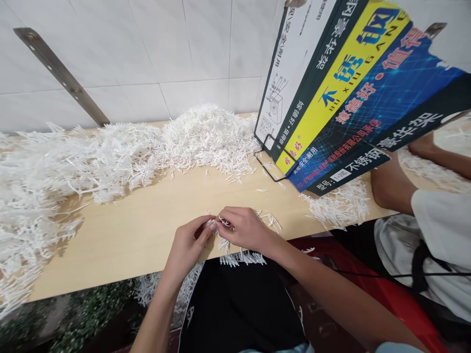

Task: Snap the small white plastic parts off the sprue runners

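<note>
Near the front edge of the wooden table (147, 235), my left hand (191, 240) pinches small white plastic pieces (212, 224) between thumb and forefinger. Touching it at the fingertips, my right hand (241, 226) is closed on a white strand at the same spot. More white pieces (270, 220) lie beside and beneath my right hand, and a fringed white strip (245, 258) sits at the table's edge below it. Against the wall is a large heap of white plastic pieces (209, 139).
A tall printed cardboard box (342, 93) stands at right by a black wire frame (274, 177). Branched white pieces (33, 181) cover the left side. A person's arm (392, 184) is beyond the box. Green foliage (91, 314) lies below the table.
</note>
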